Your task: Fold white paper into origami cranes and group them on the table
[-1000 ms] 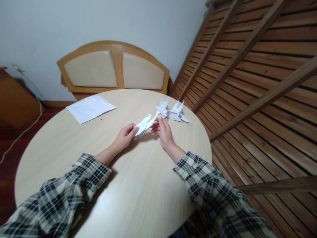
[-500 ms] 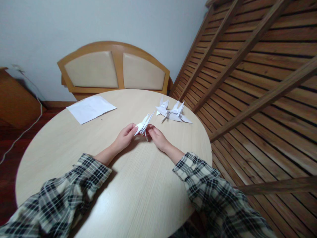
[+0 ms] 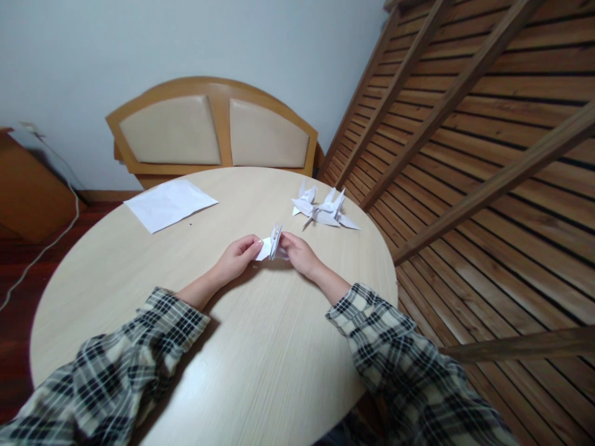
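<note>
A small white paper crane [image 3: 274, 241] is held between my two hands, just above the middle of the table. My left hand [image 3: 239, 255] pinches one flat end, thumb on top. On the other side my right hand [image 3: 299, 253] is closed on the opposite part, with its fingertips partly hidden behind the paper. The crane's wings stand up close together in the middle. Beyond my right hand, folded paper cranes [image 3: 328, 212] lie in a cluster on the table.
White paper sheets [image 3: 170, 201] lie at the far left of the round wooden table [image 3: 242, 347]. Behind it stands a padded headboard [image 3: 223, 124] against the wall. A slatted wooden partition [image 3: 488, 186] rises along the right. A white cable [image 3: 60, 229] runs down at the left.
The paper crane has turned between my hands, so its wings now point more upright and its flat end shows toward my left hand. My right hand has shifted slightly right.
</note>
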Demonstrator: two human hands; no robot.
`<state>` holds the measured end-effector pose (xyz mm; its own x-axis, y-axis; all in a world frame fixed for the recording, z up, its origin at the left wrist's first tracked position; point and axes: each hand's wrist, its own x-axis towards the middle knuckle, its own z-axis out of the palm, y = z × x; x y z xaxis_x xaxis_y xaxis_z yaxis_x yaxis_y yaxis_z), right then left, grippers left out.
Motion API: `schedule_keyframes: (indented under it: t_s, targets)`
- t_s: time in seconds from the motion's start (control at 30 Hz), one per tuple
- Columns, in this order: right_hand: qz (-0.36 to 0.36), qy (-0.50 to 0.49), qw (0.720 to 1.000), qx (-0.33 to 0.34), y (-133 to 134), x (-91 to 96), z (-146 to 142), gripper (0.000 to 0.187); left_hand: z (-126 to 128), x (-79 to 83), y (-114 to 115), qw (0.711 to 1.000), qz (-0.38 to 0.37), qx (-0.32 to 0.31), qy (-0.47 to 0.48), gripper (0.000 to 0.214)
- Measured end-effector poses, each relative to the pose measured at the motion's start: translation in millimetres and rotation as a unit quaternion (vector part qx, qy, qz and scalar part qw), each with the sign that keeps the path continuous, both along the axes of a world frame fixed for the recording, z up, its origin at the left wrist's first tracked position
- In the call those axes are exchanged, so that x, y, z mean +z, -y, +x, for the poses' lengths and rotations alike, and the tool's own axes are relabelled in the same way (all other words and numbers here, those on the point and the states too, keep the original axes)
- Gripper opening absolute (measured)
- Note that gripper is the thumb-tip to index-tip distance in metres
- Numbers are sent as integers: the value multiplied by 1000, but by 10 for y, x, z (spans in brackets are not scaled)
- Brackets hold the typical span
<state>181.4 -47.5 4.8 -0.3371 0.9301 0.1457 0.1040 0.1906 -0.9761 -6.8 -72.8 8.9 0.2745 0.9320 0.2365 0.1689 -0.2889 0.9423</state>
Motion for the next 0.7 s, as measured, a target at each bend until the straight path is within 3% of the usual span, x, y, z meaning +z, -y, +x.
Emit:
schedule_keyframes:
  t_s: [0.13, 0.33, 0.7]
  targets:
    - [61, 35, 997, 25, 48, 38, 30, 42, -15, 58, 17, 999, -5, 34, -29, 41]
    - [100, 76, 992, 25, 106, 161, 109, 45, -70, 151, 42, 996, -53, 48, -58, 41]
    - [168, 198, 964, 57, 85, 217, 231, 37, -142, 254, 79, 993, -76, 0, -89, 36]
